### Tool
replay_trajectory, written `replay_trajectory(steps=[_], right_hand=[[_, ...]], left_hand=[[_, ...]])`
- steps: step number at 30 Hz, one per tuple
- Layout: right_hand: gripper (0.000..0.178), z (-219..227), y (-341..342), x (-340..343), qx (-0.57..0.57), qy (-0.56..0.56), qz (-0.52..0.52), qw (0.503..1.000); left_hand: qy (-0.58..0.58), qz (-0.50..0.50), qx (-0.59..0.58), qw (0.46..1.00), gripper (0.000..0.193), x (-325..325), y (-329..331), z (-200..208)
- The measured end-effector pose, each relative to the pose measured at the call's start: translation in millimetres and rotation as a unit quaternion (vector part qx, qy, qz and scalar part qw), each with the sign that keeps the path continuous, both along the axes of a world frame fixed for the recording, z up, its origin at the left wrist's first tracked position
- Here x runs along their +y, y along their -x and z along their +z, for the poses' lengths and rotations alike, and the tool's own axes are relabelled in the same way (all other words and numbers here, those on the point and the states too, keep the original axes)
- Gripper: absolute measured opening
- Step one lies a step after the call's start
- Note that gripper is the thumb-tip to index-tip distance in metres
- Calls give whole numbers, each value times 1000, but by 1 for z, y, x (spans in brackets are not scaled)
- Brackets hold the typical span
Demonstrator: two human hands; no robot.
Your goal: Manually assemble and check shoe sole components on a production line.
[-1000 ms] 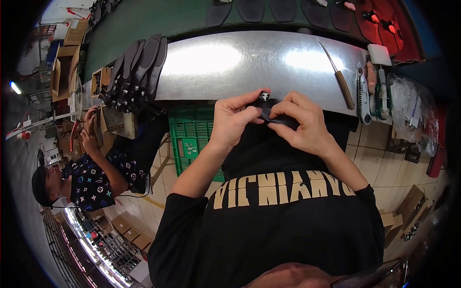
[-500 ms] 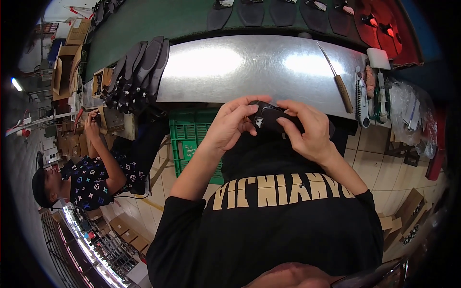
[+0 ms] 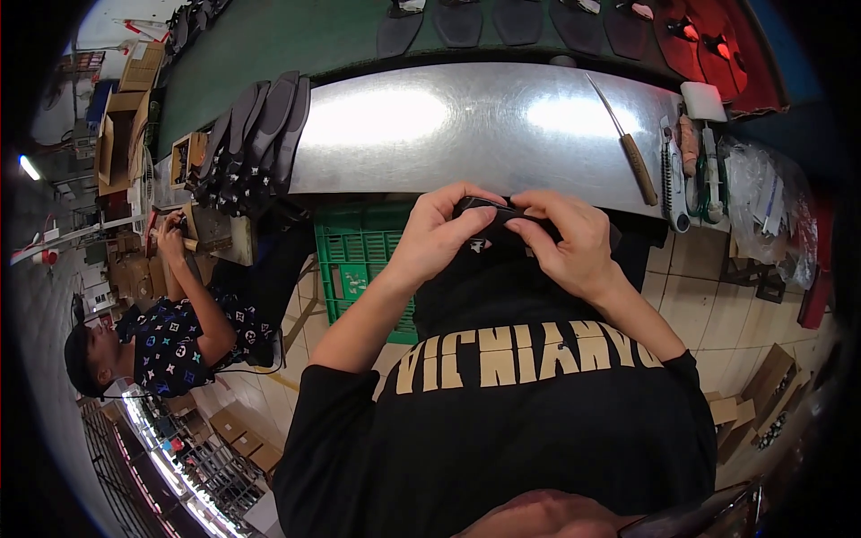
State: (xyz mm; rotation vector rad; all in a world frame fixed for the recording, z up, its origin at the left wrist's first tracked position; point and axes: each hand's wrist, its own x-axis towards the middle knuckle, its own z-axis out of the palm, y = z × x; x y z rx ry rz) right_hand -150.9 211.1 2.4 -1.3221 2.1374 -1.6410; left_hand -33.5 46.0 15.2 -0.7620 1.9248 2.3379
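Between my hands, just off the near edge of the metal worktop (image 3: 395, 161), is a black sandal (image 3: 508, 214) with a small pale star-like ornament showing below the fingers. My left hand (image 3: 439, 235) pinches its left end, thumb laid across the top. From the other side my right hand (image 3: 571, 242) grips it, thumb and fingers closed near its middle; the part inside that palm is hidden. A wooden-handled awl (image 3: 637, 169) lies on the worktop to the right, apart from my hands.
Dark sandals (image 3: 256, 130) are piled on the worktop's left. Several black soles (image 3: 518, 25) line the green surface behind. A utility knife (image 3: 674, 184) and scissors (image 3: 715, 193) sit at right, beside a clear plastic bag (image 3: 769, 206). A green crate (image 3: 359, 251) stands below; a co-worker (image 3: 184, 336) sits left.
The sandal has tilted in my hands, and its ornament shows less. My left thumb has moved over its top and both hands have drawn closer together. The co-worker's hands have shifted slightly.
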Motion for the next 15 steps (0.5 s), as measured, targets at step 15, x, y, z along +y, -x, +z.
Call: replay_trajectory(steps=[15], right_hand=[[21, 15, 58, -2, 27, 19, -30, 999]], left_hand=[[-28, 193, 51, 979, 17, -20, -10, -15]])
